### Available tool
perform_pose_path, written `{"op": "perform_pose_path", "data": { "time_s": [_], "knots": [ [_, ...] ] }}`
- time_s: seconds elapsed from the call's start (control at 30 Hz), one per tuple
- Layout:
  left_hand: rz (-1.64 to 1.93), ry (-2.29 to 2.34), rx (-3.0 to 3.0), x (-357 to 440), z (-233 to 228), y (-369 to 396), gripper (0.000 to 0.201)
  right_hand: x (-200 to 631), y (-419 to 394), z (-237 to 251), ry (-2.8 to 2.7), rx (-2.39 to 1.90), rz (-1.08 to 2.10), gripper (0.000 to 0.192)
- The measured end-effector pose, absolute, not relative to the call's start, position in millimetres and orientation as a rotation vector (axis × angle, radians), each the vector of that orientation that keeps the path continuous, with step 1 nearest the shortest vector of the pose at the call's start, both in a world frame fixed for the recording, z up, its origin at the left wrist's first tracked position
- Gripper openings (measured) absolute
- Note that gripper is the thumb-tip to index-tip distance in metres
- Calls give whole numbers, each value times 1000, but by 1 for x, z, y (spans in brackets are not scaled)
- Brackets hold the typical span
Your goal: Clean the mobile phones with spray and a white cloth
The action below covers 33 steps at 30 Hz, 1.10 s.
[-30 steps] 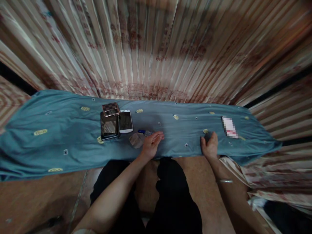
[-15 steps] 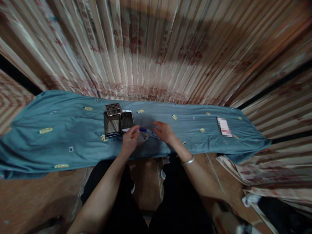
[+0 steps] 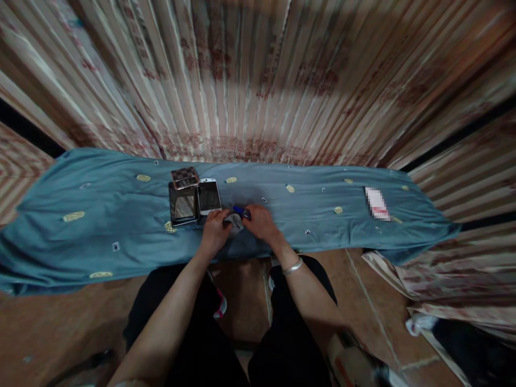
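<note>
My left hand [image 3: 215, 232] is closed, gripping a crumpled greyish-white cloth [image 3: 235, 222]. A slim blue object [image 3: 239, 210] sticks out of my right hand [image 3: 260, 222], whose fingers are wrapped round it. Its exact kind is too small and blurred to make out. Both hands are close together near the front edge of the covered surface. Just beyond my left hand lies a white smartphone [image 3: 209, 198] with a dark screen. Left of it is a black smartphone or tablet [image 3: 177, 209]; a brown checkered case [image 3: 184, 174] overlaps its far edge.
A teal cloth with yellow pineapple prints [image 3: 133, 215] covers the long, narrow surface. Toward its right end lies a blurred-out white and red packet or card [image 3: 377, 204]. A pleated curtain [image 3: 242, 107] hangs along the back. My knees are below the front edge.
My hands have come nearer each other. My right hand has closed on the blue object, which now tilts differently beside the cloth. My left hand has moved slightly nearer me.
</note>
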State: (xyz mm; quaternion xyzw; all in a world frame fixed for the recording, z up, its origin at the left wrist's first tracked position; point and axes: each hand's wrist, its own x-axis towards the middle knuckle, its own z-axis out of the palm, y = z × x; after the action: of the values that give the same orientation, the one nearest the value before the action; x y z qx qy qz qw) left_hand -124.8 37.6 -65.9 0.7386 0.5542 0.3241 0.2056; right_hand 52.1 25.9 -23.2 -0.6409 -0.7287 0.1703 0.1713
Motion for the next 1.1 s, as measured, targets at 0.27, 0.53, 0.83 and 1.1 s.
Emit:
{"op": "perform_pose_path", "data": {
  "time_s": [0.27, 0.53, 0.83, 1.1],
  "knots": [
    [906, 1522, 1758, -125, -45, 33, 6, 70, 33, -17, -1096, -1495, 1019, 22],
    [1154, 1231, 1163, -107, -17, 25, 21, 62, 36, -10, -721, -1222, 1293, 19],
    [1146, 1141, 920, -87, -21, 49, 29, 80, 27, 10, -632, -866, 1589, 27],
    [1041, 1021, 644, -82, -29, 30, 32, 59, 32, -3, -574, -962, 1752, 13]
  ]
}}
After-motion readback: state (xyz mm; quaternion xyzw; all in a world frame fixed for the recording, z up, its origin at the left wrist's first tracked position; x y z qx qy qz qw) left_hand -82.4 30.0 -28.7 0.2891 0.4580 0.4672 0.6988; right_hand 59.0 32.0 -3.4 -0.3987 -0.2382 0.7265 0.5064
